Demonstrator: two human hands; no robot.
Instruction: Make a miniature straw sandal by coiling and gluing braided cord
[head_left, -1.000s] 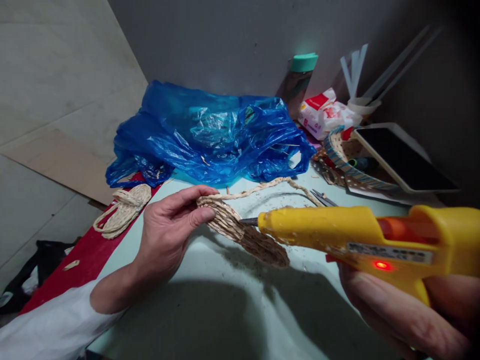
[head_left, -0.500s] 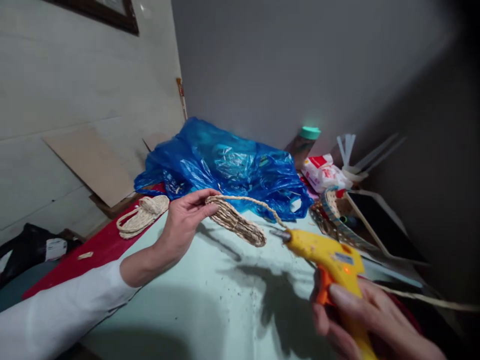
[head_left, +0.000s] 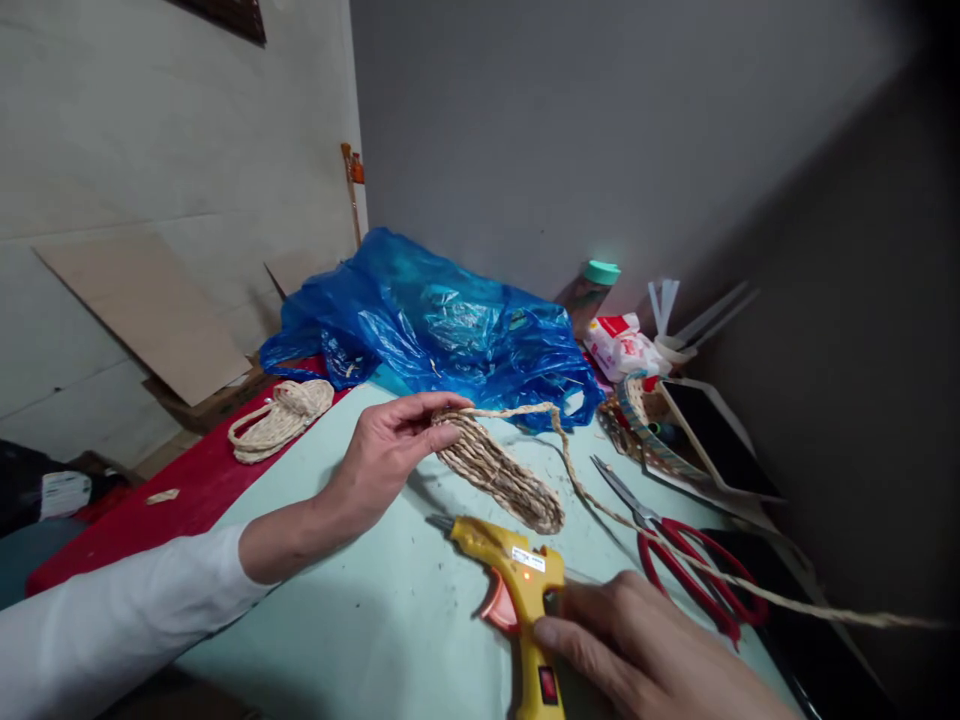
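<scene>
My left hand (head_left: 382,450) pinches the heel end of a flat, sole-shaped coil of twisted straw rope (head_left: 499,475) between thumb and fingers. From it a loose strand of the rope (head_left: 574,470) bends down and runs off to the right. My right hand (head_left: 637,640) is at the handle of a yellow hot glue gun (head_left: 517,560), its thumb against the grip. The orange trigger is free of fingers, and a small orange light glows on the body. The nozzle points left, below the coil. Red-handled scissors (head_left: 660,530) lie under the strand.
A finished-looking straw slipper (head_left: 281,418) lies on the red cloth (head_left: 202,480) at left. A blue plastic bag (head_left: 442,320) fills the back. At right are a basket (head_left: 637,400), a tablet (head_left: 720,435), a wipes pack (head_left: 622,345), a green-lidded bottle (head_left: 596,285) and glue sticks (head_left: 664,305).
The glue gun has moved left and down, away from the rope, and my right hand's fingers have left its trigger. The coil has shifted slightly right and down. The scissors have come into view.
</scene>
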